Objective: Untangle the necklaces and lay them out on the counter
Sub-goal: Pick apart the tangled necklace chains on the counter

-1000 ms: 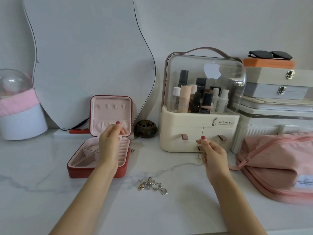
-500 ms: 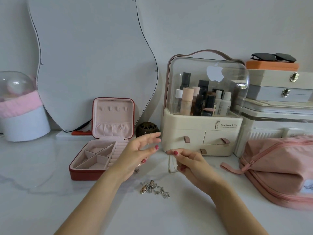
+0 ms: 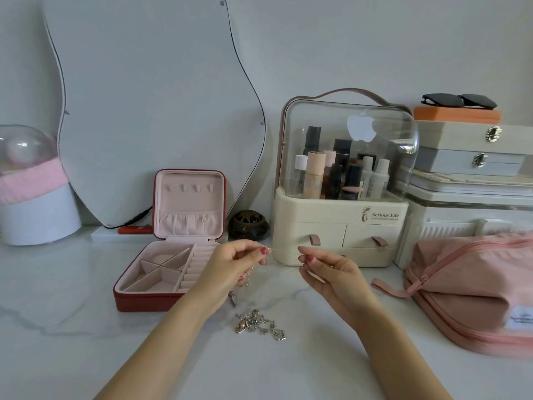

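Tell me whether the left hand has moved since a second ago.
Yes. The left hand moved right, off the red jewelry box, toward the right hand.

Open red jewellery box [image 3: 170,255] at my 11 o'clock, pink lining, lid upright. Behind it a wavy-edged mirror [image 3: 150,105] leans on the wall. Far at 9 o'clock, a clear dome on a white and pink base [image 3: 34,192]. Small dark carved pot [image 3: 248,225] near 12. Cream cosmetics organiser [image 3: 340,203] at 1 o'clock, bottles under its clear cover. At 2 o'clock, stacked boxes [image 3: 473,151], sunglasses [image 3: 458,101] on top. Pink zip pouch [image 3: 476,290] at 3.
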